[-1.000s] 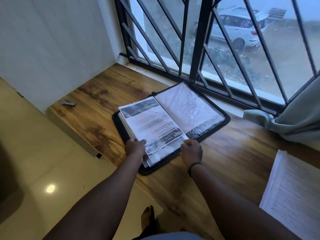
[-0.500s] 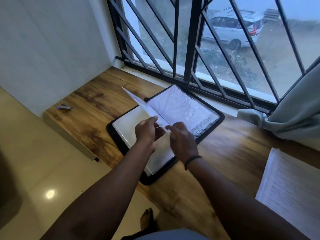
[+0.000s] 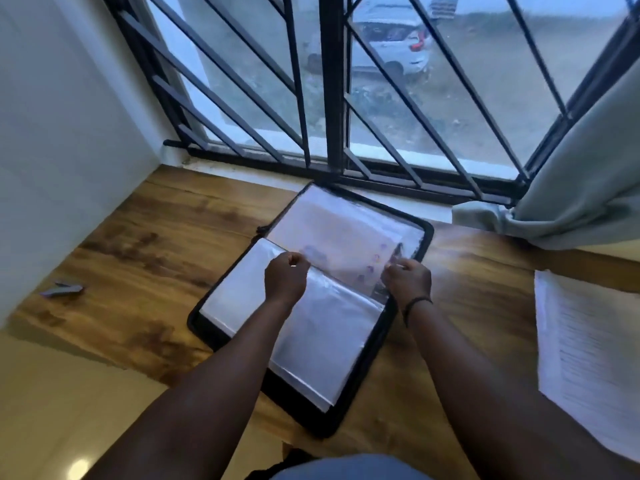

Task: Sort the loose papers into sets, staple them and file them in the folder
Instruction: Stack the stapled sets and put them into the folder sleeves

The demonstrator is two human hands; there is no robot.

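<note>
Clear plastic sleeve [image 3: 332,244] of the open black folder [image 3: 408,306] is pinched between my left hand [image 3: 285,282] and right hand [image 3: 407,282], fingers curled on its near edge; I'd judge it best to lay it flat without creasing.

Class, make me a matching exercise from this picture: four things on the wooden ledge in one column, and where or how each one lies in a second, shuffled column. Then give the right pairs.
Things
1. stapler
2. folder
3. stack of printed papers
4. curtain

Places or states
A. lying open in the middle, both hands at its clear sleeves
B. at the right edge of the view, untouched
C. alone at the far left, near the wall
D. bunched on the ledge by the window bars, at right

Pairs: 1-C, 2-A, 3-B, 4-D
</note>
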